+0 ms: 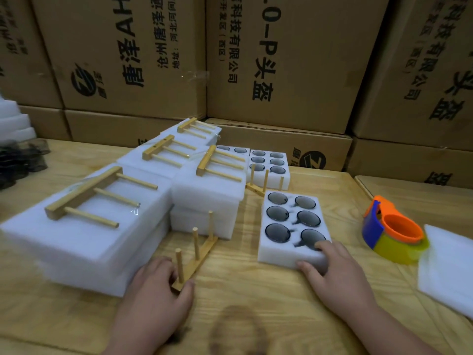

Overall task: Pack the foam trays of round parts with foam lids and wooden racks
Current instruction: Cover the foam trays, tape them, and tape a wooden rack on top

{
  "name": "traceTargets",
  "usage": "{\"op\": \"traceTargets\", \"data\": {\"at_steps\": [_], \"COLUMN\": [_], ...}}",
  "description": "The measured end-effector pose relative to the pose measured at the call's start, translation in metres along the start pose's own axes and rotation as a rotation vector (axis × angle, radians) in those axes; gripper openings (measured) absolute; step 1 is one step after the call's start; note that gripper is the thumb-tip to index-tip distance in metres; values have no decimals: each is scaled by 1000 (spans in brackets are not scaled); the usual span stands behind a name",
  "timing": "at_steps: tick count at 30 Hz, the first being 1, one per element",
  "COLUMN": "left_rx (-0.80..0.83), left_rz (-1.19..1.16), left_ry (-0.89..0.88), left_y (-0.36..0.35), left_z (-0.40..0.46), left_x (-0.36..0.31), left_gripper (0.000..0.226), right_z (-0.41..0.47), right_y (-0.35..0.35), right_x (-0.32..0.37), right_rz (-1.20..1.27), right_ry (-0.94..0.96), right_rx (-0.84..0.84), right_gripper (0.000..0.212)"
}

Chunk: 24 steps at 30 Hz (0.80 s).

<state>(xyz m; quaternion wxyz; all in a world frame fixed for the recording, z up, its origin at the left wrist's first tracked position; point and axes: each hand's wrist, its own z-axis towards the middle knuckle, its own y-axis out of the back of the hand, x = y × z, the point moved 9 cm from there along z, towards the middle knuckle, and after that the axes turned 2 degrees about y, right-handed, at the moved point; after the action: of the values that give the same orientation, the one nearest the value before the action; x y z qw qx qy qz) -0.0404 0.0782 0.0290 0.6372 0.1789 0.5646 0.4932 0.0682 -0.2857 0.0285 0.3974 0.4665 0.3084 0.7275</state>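
Wooden three-peg rack (195, 254) stands upright on the surface (256, 298), my left hand (158, 288) pinching its base; my right hand (332, 267) grips the white six-hole foam tray's (281, 252) near corner.

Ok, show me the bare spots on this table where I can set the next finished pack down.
Bare wood runs along the near edge between the left hand and right hand, and between the open tray and the tape dispenser. The left and middle are crowded with stacked packs and racks; foam sheets fill the right edge.
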Motion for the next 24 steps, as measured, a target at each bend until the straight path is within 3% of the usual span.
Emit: {"op": "traceTargets", "data": {"at_steps": [10, 18, 20, 24], "left_rx": [-47, -7, -121, -545], "left_rz": [-5, -110, -102, -189], "left_ry": [50, 127, 32, -486], "left_y": [6, 6, 20, 58], "left_z": [-4, -10, -13, -59], "left_x": [1, 14, 4, -70], "left_gripper": [33, 60, 56, 27], "right_z": [43, -26, -51, -88], "right_y": [-17, 9, 22, 43], "right_x": [-4, 8, 12, 21], "right_rz": [-11, 99, 140, 253], "right_ry": [-108, -69, -44, 3], "right_rx": [-33, 6, -3, -39], "right_gripper": [46, 41, 37, 38]}}
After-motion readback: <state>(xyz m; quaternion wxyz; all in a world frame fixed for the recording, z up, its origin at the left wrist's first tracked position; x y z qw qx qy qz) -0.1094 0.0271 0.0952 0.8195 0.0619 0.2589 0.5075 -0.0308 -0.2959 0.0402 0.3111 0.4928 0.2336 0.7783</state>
